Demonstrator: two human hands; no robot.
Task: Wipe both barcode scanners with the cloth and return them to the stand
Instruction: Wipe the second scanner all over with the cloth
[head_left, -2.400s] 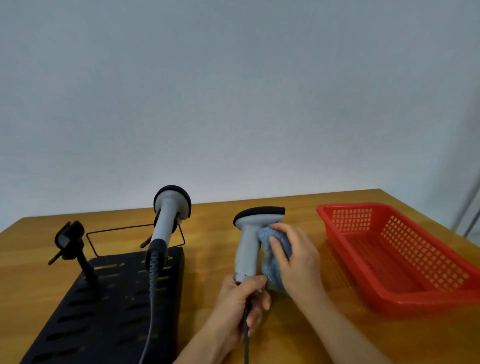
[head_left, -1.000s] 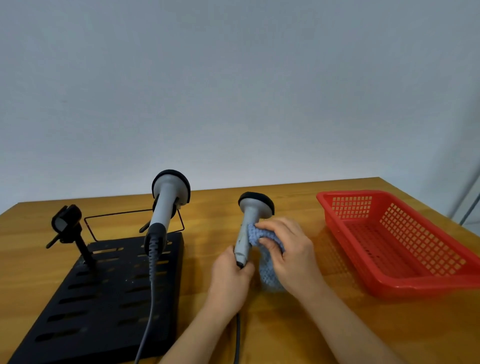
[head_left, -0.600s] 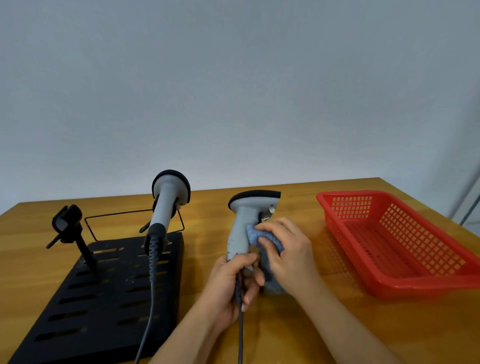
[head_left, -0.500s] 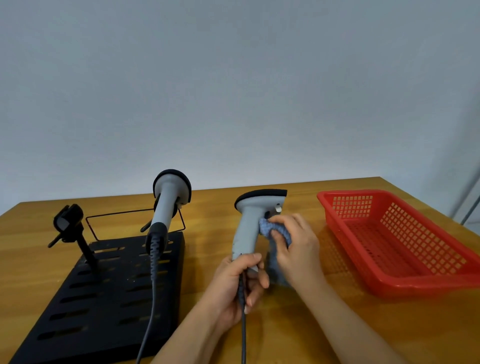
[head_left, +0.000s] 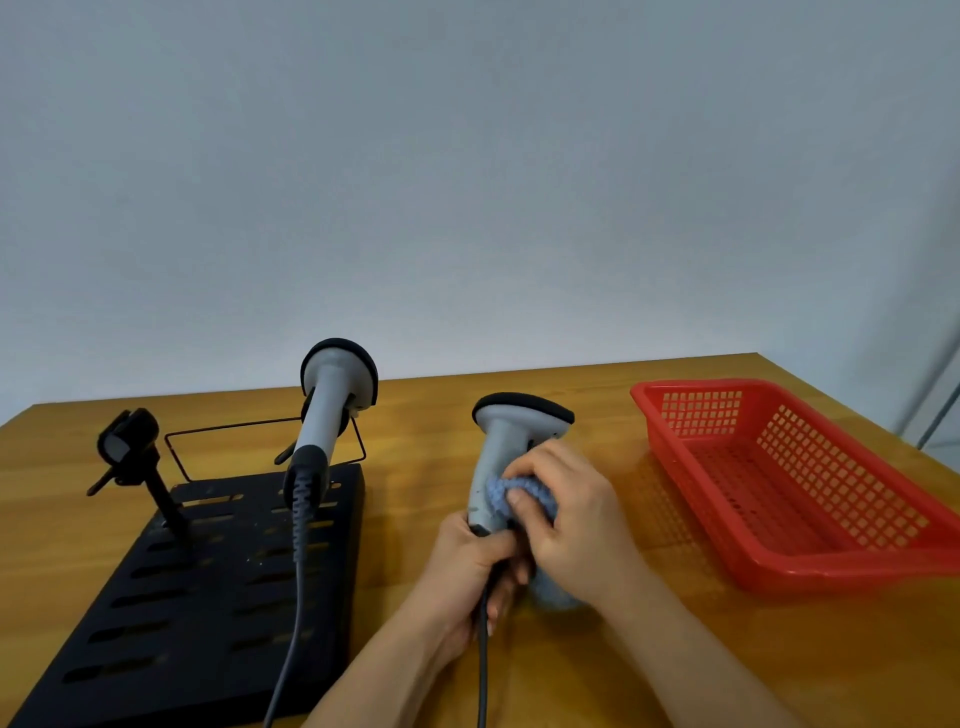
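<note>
I hold a grey barcode scanner (head_left: 501, 441) with a black-rimmed head upright above the wooden table. My left hand (head_left: 467, 566) grips the base of its handle, where its dark cable (head_left: 482, 670) hangs down. My right hand (head_left: 571, 514) presses a blue knitted cloth (head_left: 511, 491) against the scanner's handle. A second grey scanner (head_left: 332, 395) rests tilted in a holder on the black slotted stand (head_left: 197, 597) at the left. An empty black holder clip (head_left: 127, 441) stands on the stand's left side.
A red plastic mesh basket (head_left: 810, 561) sits on the table to the right. A thin black wire frame (head_left: 234, 431) lies behind the stand. The second scanner's cable (head_left: 293, 623) runs down across the stand. A plain wall is behind the table.
My right hand has slid the cloth down from under the scanner's head to the handle, close to my left hand. The held scanner has turned and sits slightly lower.
</note>
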